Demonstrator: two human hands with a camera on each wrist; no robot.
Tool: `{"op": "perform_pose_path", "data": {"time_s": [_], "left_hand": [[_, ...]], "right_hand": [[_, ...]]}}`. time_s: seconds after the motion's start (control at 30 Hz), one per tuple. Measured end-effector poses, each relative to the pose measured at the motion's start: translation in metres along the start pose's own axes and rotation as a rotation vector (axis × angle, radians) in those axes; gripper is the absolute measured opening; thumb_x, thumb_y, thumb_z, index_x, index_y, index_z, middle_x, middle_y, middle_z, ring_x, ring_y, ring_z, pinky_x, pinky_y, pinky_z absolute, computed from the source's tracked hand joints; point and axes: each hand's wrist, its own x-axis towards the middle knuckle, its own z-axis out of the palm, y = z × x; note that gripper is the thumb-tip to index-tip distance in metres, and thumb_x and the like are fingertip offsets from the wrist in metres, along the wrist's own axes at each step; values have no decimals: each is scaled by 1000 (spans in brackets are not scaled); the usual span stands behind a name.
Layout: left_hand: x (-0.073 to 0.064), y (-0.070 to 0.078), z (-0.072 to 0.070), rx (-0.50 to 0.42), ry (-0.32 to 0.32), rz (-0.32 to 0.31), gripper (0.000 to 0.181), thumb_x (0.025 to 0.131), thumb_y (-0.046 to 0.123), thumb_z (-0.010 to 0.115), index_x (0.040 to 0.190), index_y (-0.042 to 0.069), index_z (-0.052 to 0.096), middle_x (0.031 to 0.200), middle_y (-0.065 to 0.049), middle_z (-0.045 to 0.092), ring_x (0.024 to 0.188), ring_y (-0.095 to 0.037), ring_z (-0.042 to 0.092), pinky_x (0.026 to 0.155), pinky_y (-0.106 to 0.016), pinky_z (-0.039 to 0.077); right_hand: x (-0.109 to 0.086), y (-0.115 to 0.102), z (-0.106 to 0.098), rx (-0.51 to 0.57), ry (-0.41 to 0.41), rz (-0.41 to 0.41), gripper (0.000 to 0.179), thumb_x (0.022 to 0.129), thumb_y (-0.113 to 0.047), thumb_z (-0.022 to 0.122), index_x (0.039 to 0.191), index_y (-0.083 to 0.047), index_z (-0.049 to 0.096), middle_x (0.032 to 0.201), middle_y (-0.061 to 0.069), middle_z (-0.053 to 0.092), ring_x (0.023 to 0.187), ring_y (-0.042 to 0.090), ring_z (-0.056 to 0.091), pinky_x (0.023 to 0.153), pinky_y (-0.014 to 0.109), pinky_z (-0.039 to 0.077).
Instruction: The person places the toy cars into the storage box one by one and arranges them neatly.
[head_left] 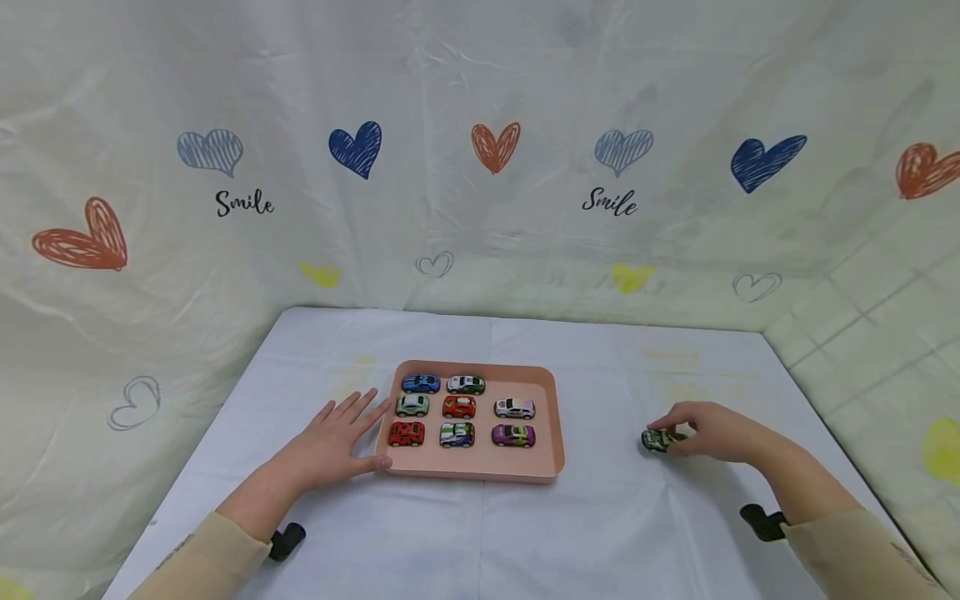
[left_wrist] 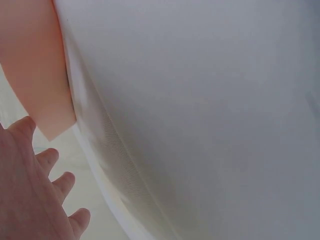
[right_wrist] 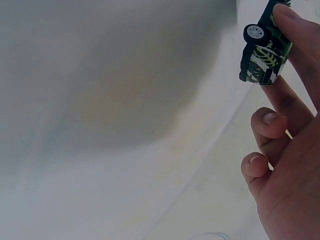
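In the head view my right hand (head_left: 708, 431) pinches a dark green patterned toy car (head_left: 657, 440) between thumb and fingers, well to the right of the pink tray (head_left: 551, 467). The right wrist view shows that toy car (right_wrist: 265, 60) side-on, with one wheel facing the camera and the lower fingers curled beneath it. My left hand (head_left: 335, 440) lies spread at the tray's left edge, thumb touching its front left corner. Several toy cars sit in rows in the tray, among them a blue car (head_left: 421, 383), a red car (head_left: 406, 433) and a purple car (head_left: 513, 436).
A white cloth (head_left: 600, 525) covers the table. Behind it hangs a pale sheet printed with hearts (head_left: 495, 147) and the word Smile. Each wrist wears a small black camera mount, such as the left mount (head_left: 287, 542).
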Motion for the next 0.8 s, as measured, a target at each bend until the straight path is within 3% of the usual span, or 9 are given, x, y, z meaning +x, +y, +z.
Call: {"op": "perform_pose_path", "data": {"time_s": [0.27,0.6,0.8], "left_hand": [[-1,1,-2,-20,1,8,97,83,75,57,158,21,27,164,-11,19,149,-39,15,118,-62,12],[-1,1,0,-4,-2,-5,96,83,75,56,159,24,25,165,-8,17,150,-37,14,118,-62,12],[-1,0,1,1,1,-2,96,83,75,57,159,24,25,165,-7,17,150,-37,14,118,-62,12]], "right_hand": [[16,-14,-3,-2,33,-51,37,85,-26,78,121,-20,73,108,-6,64,101,18,58,77,35,51],[42,-49,-10,-14,63,-83,38,87,-25,77,124,-18,72,109,-6,65,105,21,60,82,38,52],[60,-67,-14,-27,73,-118,38,88,-23,77,125,-16,71,107,-6,65,94,15,56,78,35,50]]}}
